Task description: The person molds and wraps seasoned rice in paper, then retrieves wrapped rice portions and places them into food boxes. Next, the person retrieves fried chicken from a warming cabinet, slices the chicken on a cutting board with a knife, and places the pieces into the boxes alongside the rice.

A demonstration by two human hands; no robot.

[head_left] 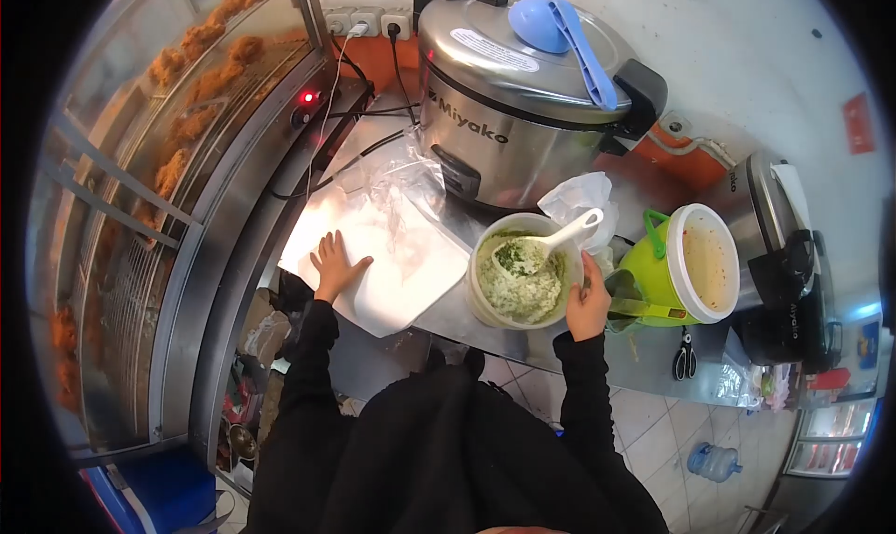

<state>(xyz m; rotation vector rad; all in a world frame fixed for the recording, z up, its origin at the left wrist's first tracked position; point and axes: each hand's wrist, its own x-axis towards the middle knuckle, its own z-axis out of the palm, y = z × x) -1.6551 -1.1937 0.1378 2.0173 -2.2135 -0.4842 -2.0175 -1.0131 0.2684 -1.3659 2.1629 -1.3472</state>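
Note:
My left hand lies flat with fingers spread on a sheet of white paper at the counter's front edge. Beside it, crumpled clear plastic covers the paper's far part. My right hand is closed on the right rim of a round white tub. Inside the tub is a pale green, chopped-looking mixture with darker green bits. A white ladle rests in it, its handle leaning over the tub's right rim.
Behind stands a large steel rice cooker with a blue rice scoop on its lid. To the right are a green bucket, scissors and another cooker. A glass display case with fried food borders the left.

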